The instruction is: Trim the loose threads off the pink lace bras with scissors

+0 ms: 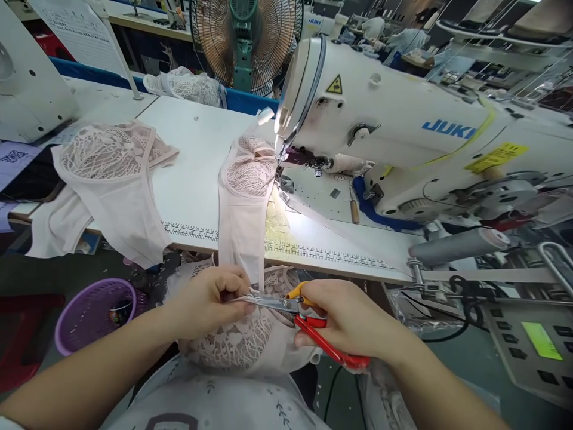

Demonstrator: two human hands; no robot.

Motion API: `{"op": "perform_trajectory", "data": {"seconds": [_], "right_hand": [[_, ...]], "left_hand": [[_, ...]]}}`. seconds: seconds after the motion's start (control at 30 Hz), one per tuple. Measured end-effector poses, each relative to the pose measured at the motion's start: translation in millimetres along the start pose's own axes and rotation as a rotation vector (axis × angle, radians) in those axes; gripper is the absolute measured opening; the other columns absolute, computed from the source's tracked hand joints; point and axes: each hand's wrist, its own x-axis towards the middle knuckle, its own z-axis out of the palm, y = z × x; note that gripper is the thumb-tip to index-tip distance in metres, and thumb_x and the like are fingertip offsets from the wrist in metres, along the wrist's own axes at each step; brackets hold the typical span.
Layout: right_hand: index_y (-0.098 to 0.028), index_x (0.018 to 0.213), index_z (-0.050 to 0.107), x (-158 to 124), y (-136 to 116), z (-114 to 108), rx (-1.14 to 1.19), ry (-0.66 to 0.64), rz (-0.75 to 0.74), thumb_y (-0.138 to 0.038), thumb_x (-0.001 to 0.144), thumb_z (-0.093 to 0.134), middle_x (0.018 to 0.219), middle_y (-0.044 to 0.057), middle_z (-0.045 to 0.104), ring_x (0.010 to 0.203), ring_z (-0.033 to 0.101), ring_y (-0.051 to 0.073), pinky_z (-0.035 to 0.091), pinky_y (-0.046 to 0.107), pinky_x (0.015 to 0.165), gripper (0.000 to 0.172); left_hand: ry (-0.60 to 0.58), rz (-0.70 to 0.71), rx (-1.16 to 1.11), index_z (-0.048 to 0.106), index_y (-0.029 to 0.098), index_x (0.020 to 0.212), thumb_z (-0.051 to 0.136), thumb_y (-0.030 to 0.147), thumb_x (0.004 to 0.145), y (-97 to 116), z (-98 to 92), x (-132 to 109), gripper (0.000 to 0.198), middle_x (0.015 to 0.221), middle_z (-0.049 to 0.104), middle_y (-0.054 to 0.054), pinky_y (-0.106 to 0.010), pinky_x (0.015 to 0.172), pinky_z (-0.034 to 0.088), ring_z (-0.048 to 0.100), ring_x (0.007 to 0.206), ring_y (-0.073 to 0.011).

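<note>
My right hand [344,313] grips a pair of scissors [286,303] with red and yellow handles. Their blades point left, at the end of the pale pink bra [242,227] hanging over the table edge. Pinched in the fingers of my left hand [212,301] is that fabric edge, right by the blade tips. The bra's lace cup lies beside the needle of the white sewing machine [394,113]. Below my hands, another lace bra piece [237,346] rests on my lap.
Another pink lace bra [107,155] drapes over the table's left edge. A green fan [244,48] stands behind the table [192,155]. On the floor at left sits a purple basket [76,316]. A control panel [532,340] and grey roller [461,246] are at right.
</note>
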Motion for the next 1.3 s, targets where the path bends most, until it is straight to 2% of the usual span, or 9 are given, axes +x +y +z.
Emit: {"op": "perform_trajectory", "data": {"seconds": [0.17, 0.27, 0.37, 0.5, 0.63, 0.77, 0.87, 1.1, 1.3], "right_hand": [[-0.020, 0.062, 0.036, -0.5, 1.8, 0.6, 0.027, 0.020, -0.014, -0.059, 0.071, 0.064, 0.058, -0.005, 0.040, 0.051, 0.029, 0.010, 0.020, 0.022, 0.049, 0.049], [-0.021, 0.062, 0.036, 0.2, 4.1, 3.0, 0.127, 0.063, -0.020, -0.061, 0.066, 0.067, 0.060, -0.004, 0.041, 0.052, 0.031, 0.010, 0.024, 0.022, 0.048, 0.051], [-0.021, 0.068, 0.043, 5.7, 2.0, 12.0, 0.383, 0.239, -0.025, -0.062, 0.063, 0.069, 0.069, -0.001, 0.051, 0.059, 0.044, 0.014, 0.035, 0.024, 0.052, 0.049], [-0.022, 0.078, 0.048, 23.1, -13.8, 33.3, 0.742, 0.446, -0.100, -0.051, 0.065, 0.073, 0.090, 0.005, 0.062, 0.080, 0.057, 0.021, 0.047, 0.033, 0.072, 0.041], [-0.022, 0.068, 0.042, 40.5, -32.8, 51.1, 0.895, 0.504, -0.076, -0.038, 0.068, 0.072, 0.078, 0.002, 0.058, 0.071, 0.055, 0.019, 0.047, 0.031, 0.064, 0.034], [-0.021, 0.068, 0.041, 45.8, -40.1, 57.8, 0.894, 0.522, -0.001, -0.036, 0.069, 0.070, 0.069, -0.001, 0.049, 0.063, 0.050, 0.016, 0.044, 0.029, 0.058, 0.032], [-0.021, 0.069, 0.043, 44.3, -40.6, 58.1, 0.897, 0.519, -0.006, -0.036, 0.072, 0.067, 0.071, 0.000, 0.051, 0.063, 0.048, 0.015, 0.044, 0.028, 0.057, 0.028], [-0.021, 0.070, 0.042, 43.6, -39.9, 60.7, 0.903, 0.545, -0.046, -0.030, 0.074, 0.064, 0.073, 0.002, 0.054, 0.063, 0.049, 0.015, 0.043, 0.028, 0.057, 0.024], [-0.021, 0.075, 0.046, 44.1, -37.9, 65.1, 0.878, 0.557, -0.111, -0.020, 0.074, 0.062, 0.075, 0.001, 0.052, 0.070, 0.051, 0.018, 0.044, 0.029, 0.061, 0.016]], "left_hand": [[-0.019, -0.024, -0.033, 0.068, 0.014, 0.070, 0.060, 0.023, 0.076, 0.2, -1.3, 1.1, 0.013, 0.075, 0.055, -0.002, -0.023, 0.052, 0.040, 0.052, 0.059, -0.0118], [0.026, 0.002, 0.007, 0.066, 0.014, 0.065, 0.059, 0.022, 0.077, 1.1, -1.3, 1.1, 0.016, 0.075, 0.055, -0.002, -0.023, 0.051, 0.041, 0.052, 0.058, -0.0111], [0.115, 0.083, 0.060, 0.065, 0.015, 0.064, 0.058, 0.021, 0.077, 1.7, 0.4, 0.0, 0.016, 0.077, 0.057, -0.003, -0.024, 0.058, 0.045, 0.056, 0.064, -0.0132], [0.204, 0.163, 0.093, 0.065, 0.015, 0.070, 0.057, 0.018, 0.078, -0.3, 4.3, -1.3, 0.011, 0.077, 0.061, -0.004, -0.024, 0.058, 0.045, 0.059, 0.066, -0.0142], [0.270, 0.163, 0.126, 0.059, 0.016, 0.068, 0.058, 0.021, 0.077, -2.0, 6.4, -3.4, 0.010, 0.073, 0.060, -0.003, -0.024, 0.054, 0.043, 0.057, 0.062, -0.0136], [0.353, 0.062, 0.145, 0.053, 0.018, 0.068, 0.059, 0.026, 0.077, 0.2, 7.6, -7.2, 0.014, 0.064, 0.055, 0.000, -0.023, 0.051, 0.042, 0.052, 0.057, -0.0129], [0.356, 0.026, 0.064, 0.050, 0.019, 0.074, 0.060, 0.029, 0.076, 0.1, 8.8, -9.9, 0.014, 0.066, 0.057, 0.001, -0.023, 0.049, 0.043, 0.053, 0.056, -0.0123], [0.349, 0.038, 0.051, 0.057, 0.017, 0.090, 0.062, 0.031, 0.076, -2.8, 6.6, -11.1, 0.021, 0.073, 0.059, -0.002, -0.025, 0.055, 0.047, 0.057, 0.064, -0.0149], [0.301, 0.133, 0.227, 0.065, 0.015, 0.079, 0.059, 0.029, 0.079, 2.0, -0.2, -11.1, 0.015, 0.072, 0.063, -0.005, -0.027, 0.058, 0.046, 0.057, 0.065, -0.0166]]}}
